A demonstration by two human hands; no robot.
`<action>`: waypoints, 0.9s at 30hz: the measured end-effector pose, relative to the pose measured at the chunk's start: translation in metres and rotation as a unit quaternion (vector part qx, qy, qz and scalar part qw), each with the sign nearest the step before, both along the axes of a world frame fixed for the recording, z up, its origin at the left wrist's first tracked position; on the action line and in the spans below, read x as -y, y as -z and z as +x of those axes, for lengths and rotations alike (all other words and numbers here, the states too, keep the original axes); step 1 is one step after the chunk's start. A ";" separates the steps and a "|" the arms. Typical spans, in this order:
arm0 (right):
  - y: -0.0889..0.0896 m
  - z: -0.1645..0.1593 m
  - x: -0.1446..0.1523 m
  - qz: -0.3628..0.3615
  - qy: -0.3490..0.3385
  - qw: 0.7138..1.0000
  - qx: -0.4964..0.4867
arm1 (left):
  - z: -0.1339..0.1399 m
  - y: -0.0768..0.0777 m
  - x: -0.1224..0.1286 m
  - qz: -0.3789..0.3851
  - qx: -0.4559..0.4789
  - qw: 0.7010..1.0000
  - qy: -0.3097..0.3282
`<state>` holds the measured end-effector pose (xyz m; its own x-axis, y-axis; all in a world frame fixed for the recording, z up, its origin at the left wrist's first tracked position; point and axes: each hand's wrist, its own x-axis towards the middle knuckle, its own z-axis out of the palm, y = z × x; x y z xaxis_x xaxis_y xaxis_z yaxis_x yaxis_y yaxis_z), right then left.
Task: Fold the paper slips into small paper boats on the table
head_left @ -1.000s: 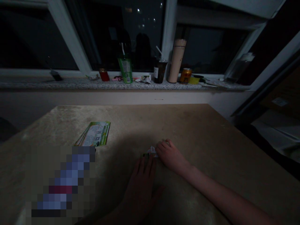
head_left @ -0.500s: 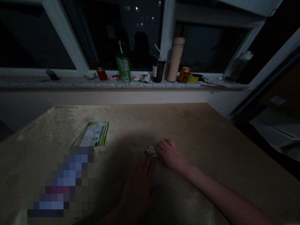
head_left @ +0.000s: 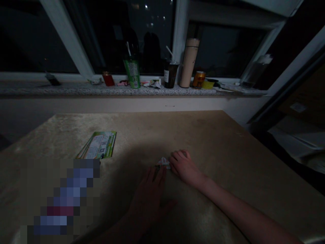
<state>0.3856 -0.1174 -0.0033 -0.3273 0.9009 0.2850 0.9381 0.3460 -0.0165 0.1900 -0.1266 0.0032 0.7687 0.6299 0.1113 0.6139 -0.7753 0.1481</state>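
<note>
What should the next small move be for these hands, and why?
Perhaps the right hand should press along the right edge of the small printed paper while the left hand steadies it: the left reaches its near edge with fingers extended, the right is curled at its right side, and its pointed far tip shows uncovered.

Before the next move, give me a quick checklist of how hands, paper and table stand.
1. Left hand at the near edge of the small paper: ok.
2. Right hand at the paper's right side: ok.
3. Right fingers gripping the paper: cannot tell, fingertips hidden.
4. Green leaflets apart from both hands: ok.
5. Light on the left hand: not ok, it lies in shadow.
</note>
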 end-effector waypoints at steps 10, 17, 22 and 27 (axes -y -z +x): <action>0.001 0.003 0.002 0.023 0.004 0.997 -0.074 | -0.004 0.004 -0.007 -0.055 -0.005 0.997 0.055; 0.004 0.015 -0.003 -0.062 -0.023 0.982 -0.176 | 0.000 -0.004 -0.008 -0.050 -0.019 0.998 0.045; 0.004 0.018 -0.011 -0.145 -0.023 0.976 -0.160 | 0.002 -0.005 -0.008 -0.042 -0.021 0.998 0.045; 0.003 0.022 -0.021 -0.231 -0.011 0.960 -0.156 | -0.001 -0.003 -0.011 -0.046 -0.010 0.995 0.084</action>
<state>0.4072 -0.0967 -0.0060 -0.3117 0.9485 -0.0567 0.8554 0.2541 -0.4514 0.1892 -0.1156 0.0057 0.8655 0.4992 0.0417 0.4805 -0.8508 0.2126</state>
